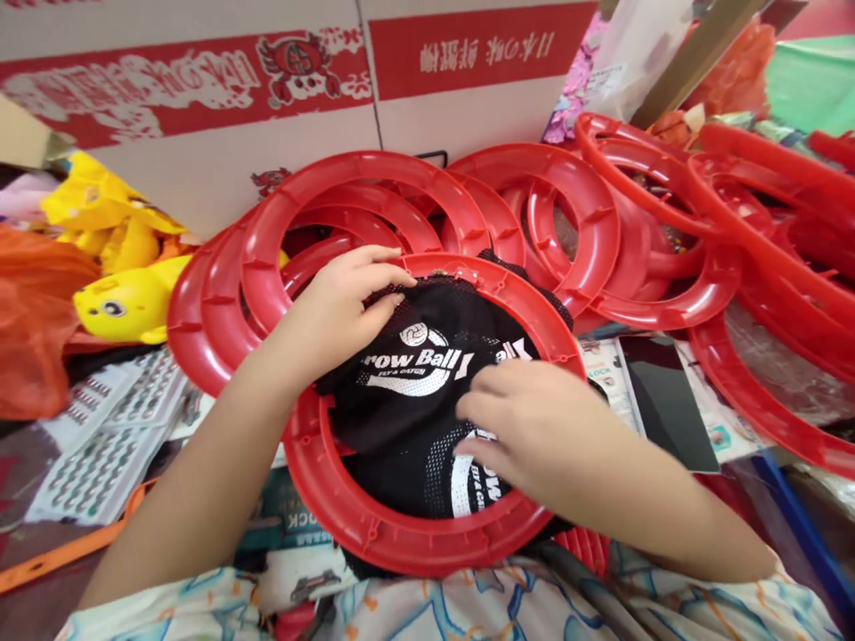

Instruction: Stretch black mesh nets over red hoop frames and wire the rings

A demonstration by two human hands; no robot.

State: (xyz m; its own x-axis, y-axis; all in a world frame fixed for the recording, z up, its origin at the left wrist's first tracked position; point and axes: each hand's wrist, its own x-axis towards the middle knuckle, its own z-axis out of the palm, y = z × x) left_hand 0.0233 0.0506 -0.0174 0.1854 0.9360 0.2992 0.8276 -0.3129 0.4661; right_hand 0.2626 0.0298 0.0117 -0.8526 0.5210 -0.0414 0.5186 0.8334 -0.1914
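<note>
A red plastic ring (427, 543) lies in front of me, with black mesh cloth (374, 418) bunched inside it. White print on the cloth reads "row Ball" and "Fly & Catch". At the ring's upper left, my left hand (340, 298) has its fingers curled over the rim, closed on the edge of the cloth. My right hand (534, 432) hovers over the right part of the cloth, its thumb and fingers apart and nothing visibly held. Some black mesh sticks out past the ring's upper right edge.
Several more red rings (364, 165) overlap behind and to the right. A printed carton (321, 116) stands at the back. On the left are yellow toys (126, 298), white trays of small metal parts (100, 463) and an orange strap (60, 556). A dark flat panel (668, 401) lies right.
</note>
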